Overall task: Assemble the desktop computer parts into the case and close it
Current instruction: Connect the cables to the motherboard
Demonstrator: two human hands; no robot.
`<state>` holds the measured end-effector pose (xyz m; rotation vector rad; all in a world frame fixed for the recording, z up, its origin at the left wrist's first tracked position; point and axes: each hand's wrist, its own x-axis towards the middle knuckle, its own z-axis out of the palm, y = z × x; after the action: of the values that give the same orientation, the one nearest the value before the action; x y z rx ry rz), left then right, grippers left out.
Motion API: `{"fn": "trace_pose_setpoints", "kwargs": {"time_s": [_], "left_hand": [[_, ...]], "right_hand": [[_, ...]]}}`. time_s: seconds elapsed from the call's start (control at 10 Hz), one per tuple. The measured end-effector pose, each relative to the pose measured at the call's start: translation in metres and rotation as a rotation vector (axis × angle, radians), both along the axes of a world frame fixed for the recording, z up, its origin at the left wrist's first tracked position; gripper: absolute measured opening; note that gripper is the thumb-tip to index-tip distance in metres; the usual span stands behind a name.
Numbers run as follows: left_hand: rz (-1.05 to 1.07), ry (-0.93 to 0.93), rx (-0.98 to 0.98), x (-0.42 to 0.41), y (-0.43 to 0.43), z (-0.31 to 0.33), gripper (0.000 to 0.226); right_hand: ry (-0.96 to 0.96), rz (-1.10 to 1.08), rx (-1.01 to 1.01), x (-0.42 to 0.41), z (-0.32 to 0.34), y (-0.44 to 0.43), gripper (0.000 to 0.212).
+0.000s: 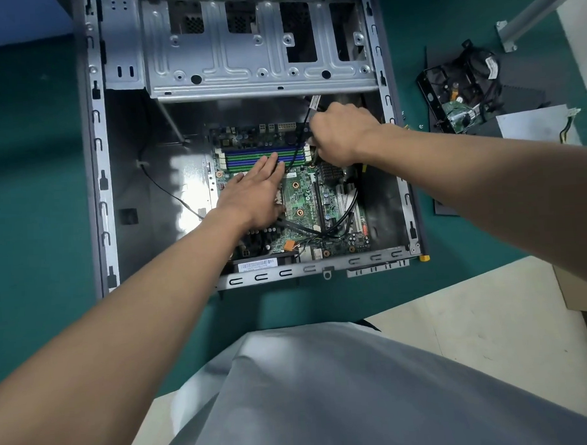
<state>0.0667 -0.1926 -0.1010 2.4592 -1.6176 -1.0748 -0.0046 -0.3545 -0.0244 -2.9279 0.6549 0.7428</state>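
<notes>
Head view: a desktop computer case [99,182] of dull grey stamped steel lies on its side, open, on a matte green table [34,164]. Its rim is punched with rows of hook-shaped slots. At the far end sits a drive cage [246,57] of pressed sheet metal, ribbed and pierced with square cut-outs.

The motherboard [301,195], a glossy green circuit board, rests on the case floor in the near right part. Long, narrow memory slots [243,157] in blue and green run across its far end. A small black finned heatsink [330,171] stands just right of them. A white barcode label [257,265] lies by the near rim.

The left hand [251,197] lies flat on the board, fingers straight and together, their tips touching the memory slots. The right hand [340,137] is knuckles up with its fingers curled tight at the slots' right end, beside a thin black cable [301,139]. Whether it pinches the cable or anything else cannot be told.

On the table to the right, well apart from the case, lie a black drive bracket [457,93] tangled with wires and a flat grey metal panel [531,125]. A smooth grey garment [324,387] fills the foreground.
</notes>
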Motion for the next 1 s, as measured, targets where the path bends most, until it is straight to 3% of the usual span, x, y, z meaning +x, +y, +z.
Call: {"fn": "trace_pose_setpoints", "kwargs": {"time_s": [0.1,0.2,0.4,0.6,0.8,1.0], "left_hand": [[0.003,0.003,-0.002,0.0002,-0.0001,-0.0010,0.086],[0.000,0.001,-0.001,0.0003,0.0002,-0.0008,0.086],[0.000,0.007,0.007,0.0000,0.0001,-0.0003,0.086],[0.005,0.015,0.008,-0.0011,0.0006,0.0019,0.086],[0.006,0.012,0.007,-0.0006,0.0004,0.0023,0.086],[0.016,0.016,0.002,-0.0009,0.0006,0.0017,0.086]], "right_hand": [[0.080,-0.051,0.039,0.0003,-0.0001,-0.0054,0.027],[0.119,-0.073,0.138,0.0019,0.0029,-0.0094,0.012],[-0.018,-0.186,0.178,0.0015,0.0024,-0.0056,0.018],[0.066,-0.149,0.213,0.0011,0.0051,-0.0038,0.009],[-0.035,-0.127,0.134,-0.0015,0.0034,-0.0033,0.022],[0.083,-0.064,0.053,-0.0010,0.0025,-0.0050,0.033]]}}
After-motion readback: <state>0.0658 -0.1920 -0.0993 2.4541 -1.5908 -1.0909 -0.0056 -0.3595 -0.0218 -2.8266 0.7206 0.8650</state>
